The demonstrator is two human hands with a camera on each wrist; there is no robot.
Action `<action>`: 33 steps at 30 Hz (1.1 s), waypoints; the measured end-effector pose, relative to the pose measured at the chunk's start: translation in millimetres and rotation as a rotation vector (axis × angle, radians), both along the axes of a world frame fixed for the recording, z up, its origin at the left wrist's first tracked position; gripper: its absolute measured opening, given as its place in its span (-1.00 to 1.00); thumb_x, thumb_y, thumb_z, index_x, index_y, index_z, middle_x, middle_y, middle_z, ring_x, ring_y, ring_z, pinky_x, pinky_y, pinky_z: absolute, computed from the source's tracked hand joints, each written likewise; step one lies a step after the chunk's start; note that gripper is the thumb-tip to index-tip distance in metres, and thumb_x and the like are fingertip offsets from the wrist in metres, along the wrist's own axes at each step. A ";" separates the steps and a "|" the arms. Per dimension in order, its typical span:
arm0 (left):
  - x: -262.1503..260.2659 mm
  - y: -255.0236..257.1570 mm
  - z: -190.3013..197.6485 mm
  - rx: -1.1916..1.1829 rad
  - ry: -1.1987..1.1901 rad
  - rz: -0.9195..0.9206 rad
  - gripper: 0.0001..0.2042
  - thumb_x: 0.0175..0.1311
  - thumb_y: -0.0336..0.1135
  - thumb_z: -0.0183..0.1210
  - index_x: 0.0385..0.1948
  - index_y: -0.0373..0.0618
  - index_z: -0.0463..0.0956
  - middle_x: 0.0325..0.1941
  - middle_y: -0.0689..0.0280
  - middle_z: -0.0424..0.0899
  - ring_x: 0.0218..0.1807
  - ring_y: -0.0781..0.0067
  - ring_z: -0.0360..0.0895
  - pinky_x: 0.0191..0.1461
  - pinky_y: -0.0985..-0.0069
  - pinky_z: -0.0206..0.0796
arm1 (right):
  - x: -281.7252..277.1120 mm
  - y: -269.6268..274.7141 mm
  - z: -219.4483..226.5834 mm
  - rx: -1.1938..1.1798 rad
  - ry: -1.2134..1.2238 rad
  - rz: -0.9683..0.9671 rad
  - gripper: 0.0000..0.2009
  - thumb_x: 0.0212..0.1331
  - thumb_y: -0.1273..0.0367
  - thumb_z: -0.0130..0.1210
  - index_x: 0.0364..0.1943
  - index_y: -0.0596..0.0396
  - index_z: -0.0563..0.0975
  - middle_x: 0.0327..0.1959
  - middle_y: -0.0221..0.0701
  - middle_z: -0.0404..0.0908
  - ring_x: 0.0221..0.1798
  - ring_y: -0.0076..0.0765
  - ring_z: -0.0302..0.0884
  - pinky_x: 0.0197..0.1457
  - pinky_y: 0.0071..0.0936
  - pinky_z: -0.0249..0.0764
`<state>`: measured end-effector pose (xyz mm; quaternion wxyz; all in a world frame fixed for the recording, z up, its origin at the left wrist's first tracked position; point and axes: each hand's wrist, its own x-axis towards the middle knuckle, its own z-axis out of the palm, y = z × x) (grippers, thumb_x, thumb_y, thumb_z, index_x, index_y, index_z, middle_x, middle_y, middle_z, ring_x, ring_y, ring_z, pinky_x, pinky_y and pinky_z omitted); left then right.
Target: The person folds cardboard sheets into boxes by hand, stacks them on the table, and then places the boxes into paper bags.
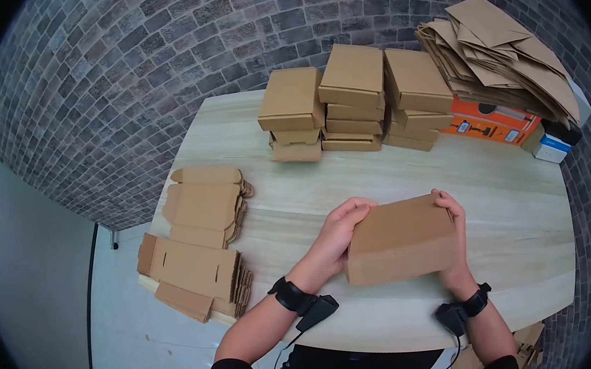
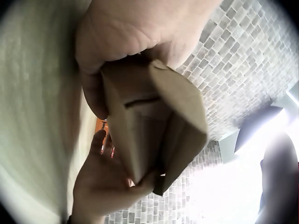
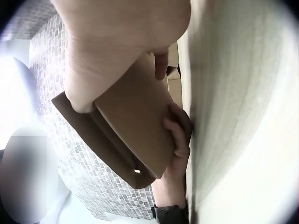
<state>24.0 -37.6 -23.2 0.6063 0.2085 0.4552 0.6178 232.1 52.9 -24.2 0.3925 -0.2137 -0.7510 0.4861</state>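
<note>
A partly folded brown cardboard box point(image 1: 402, 242) is held between both hands above the near part of the table. On its left side, my left hand point(image 1: 339, 236) grips the edge, thumb towards the top. My right hand point(image 1: 455, 237) holds the opposite side, fingers bent over the far right corner. From the left wrist, the box point(image 2: 140, 135) shows its hollow inside, with a rounded flap point(image 2: 180, 95) standing off the side. In the right wrist view a gap runs between the lid panel point(image 3: 93, 140) and the body point(image 3: 133, 112).
Flat cardboard blanks point(image 1: 200, 268) lie stacked at the table's left edge. Folded boxes point(image 1: 352, 72) stand in several piles at the back. Right of them, brown paper bags point(image 1: 503, 50) rest over an orange box point(image 1: 489, 123), beside a small blue-white box point(image 1: 552, 149).
</note>
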 end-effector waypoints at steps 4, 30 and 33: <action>14.2 -6.2 16.0 0.246 0.161 0.057 -0.47 0.51 0.10 -0.15 0.30 -0.10 0.25 0.37 0.13 0.29 0.41 0.40 0.22 0.41 0.38 0.10 | 4.7 12.7 -12.9 -0.342 0.147 -0.049 -0.47 0.37 0.03 -0.10 0.28 0.07 0.26 0.26 -0.25 0.28 0.37 -0.30 0.16 0.43 -0.34 0.10; 9.2 -11.0 15.6 0.409 0.895 -0.096 0.03 0.25 0.09 0.23 0.49 -0.09 -0.41 0.40 -0.10 0.21 0.39 0.00 0.25 0.43 0.21 0.06 | 5.1 5.0 12.1 0.006 0.118 -0.044 -0.38 0.38 0.38 -0.29 0.51 0.13 -0.13 0.39 -0.09 0.21 0.44 -0.09 0.19 0.48 -0.19 0.07; 7.1 -11.3 18.5 0.416 0.868 -0.140 -0.02 0.31 0.03 0.20 0.49 -0.11 -0.41 0.42 -0.22 0.14 0.43 -0.10 0.18 0.45 0.20 0.03 | 4.9 7.7 13.8 -0.080 0.149 -0.026 -0.36 0.38 0.37 -0.26 0.51 0.13 -0.13 0.39 -0.11 0.23 0.44 -0.10 0.19 0.49 -0.19 0.07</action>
